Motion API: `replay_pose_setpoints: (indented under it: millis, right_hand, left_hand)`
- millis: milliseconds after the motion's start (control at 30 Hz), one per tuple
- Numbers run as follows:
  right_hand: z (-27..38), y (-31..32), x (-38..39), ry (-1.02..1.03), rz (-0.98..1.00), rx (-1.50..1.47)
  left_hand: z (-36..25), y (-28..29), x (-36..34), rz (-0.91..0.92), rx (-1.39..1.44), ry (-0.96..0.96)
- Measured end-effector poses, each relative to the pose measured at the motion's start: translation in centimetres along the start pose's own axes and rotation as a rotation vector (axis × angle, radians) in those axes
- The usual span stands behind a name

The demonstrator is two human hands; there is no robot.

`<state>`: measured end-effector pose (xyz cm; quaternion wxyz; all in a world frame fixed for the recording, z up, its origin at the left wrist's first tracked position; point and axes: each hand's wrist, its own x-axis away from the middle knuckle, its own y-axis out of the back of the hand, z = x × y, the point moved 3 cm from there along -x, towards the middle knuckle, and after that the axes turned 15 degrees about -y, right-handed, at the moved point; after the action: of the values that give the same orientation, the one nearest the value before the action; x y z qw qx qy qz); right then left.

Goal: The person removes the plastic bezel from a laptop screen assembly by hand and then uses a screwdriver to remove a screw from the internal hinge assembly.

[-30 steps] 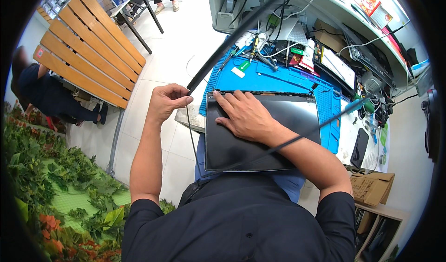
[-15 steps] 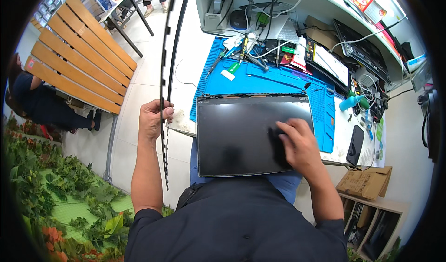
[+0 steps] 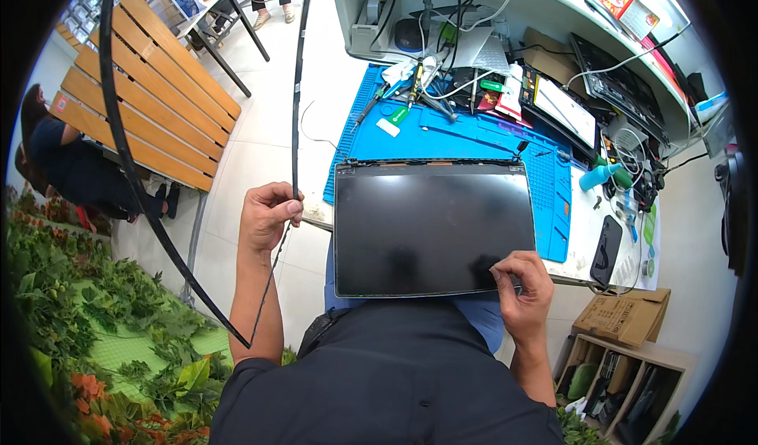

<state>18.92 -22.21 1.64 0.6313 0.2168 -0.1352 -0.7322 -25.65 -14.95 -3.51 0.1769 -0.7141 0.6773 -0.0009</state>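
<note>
Far left: green foliage [image 3: 71,303] below, a slatted wooden bench [image 3: 150,90] above it, a seated person [image 3: 67,165] beside the bench.

Left hand [image 3: 267,217]: closed in a pinch on a thin black bezel frame [image 3: 297,90]. The frame is lifted clear of the panel; it loops up past the top of the view and back down in a long arc to a corner near the left elbow. Held well off the tabletop, left of the screen.

Centre: dark screen panel [image 3: 430,225] lies flat, face up, near edge overhanging the tabletop toward the lap, far edge on the blue work mat [image 3: 474,133]. Bare metal rim shows along its top edge, so the bezel looks fully off.

Right hand [image 3: 521,283]: fingers curled, thumb and forefinger pressed at the panel's lower right corner, steadying or gripping the edge; cannot tell which.

Right: small tools and cables [image 3: 430,82] at the back of the mat, a phone [image 3: 606,247] near the tabletop edge, a cardboard box [image 3: 624,319] below.

Judgement: bezel removal done; panel itself not yet lifted from its backing.
</note>
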Motion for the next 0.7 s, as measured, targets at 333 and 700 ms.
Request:
replay_pose_setpoints:
  millis: [333,700]
  right_hand:
    - [3.9,-0.6,0.1,0.183,0.176,-0.124]
    - [1.9,0.7,1.9,0.100,0.307,-0.134]
  left_hand:
    - [-0.8,-1.8,0.0,-0.051,-0.102,-0.036]
    - [-2.6,-2.5,0.2,-0.195,-0.213,-0.195]
